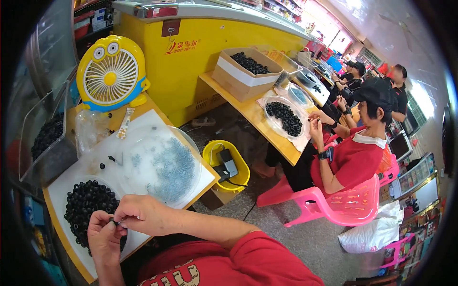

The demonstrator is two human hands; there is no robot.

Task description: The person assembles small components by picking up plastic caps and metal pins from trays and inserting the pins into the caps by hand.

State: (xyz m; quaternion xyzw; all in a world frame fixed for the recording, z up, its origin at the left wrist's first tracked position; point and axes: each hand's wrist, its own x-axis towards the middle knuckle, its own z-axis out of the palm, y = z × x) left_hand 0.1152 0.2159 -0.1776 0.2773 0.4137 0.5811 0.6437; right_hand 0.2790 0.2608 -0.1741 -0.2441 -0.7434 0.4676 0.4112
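Observation:
My left hand (pixel 104 238) is closed, pinching a small black ring-shaped piece (pixel 115 222) between thumb and fingertips. Against that piece my right hand (pixel 143 214) is closed too; its pinched fingertips hide whatever tiny part they hold. Both hands hover over the near edge of a heap of black ring-shaped pieces (pixel 88 202) in a round clear tray. Farther right on the same white board lies a wide clear tray (pixel 125 178) with many tiny pale-blue clear pieces (pixel 174 167).
A yellow cartoon fan (pixel 110 76) stands behind the board, near a crumpled clear bag (pixel 90 128). At left is a clear bin (pixel 47 138) of black pieces. A yellow bucket (pixel 226 164) sits on the floor. Rightward, a co-worker (pixel 353 157) sits on a pink chair (pixel 334 202) at another table.

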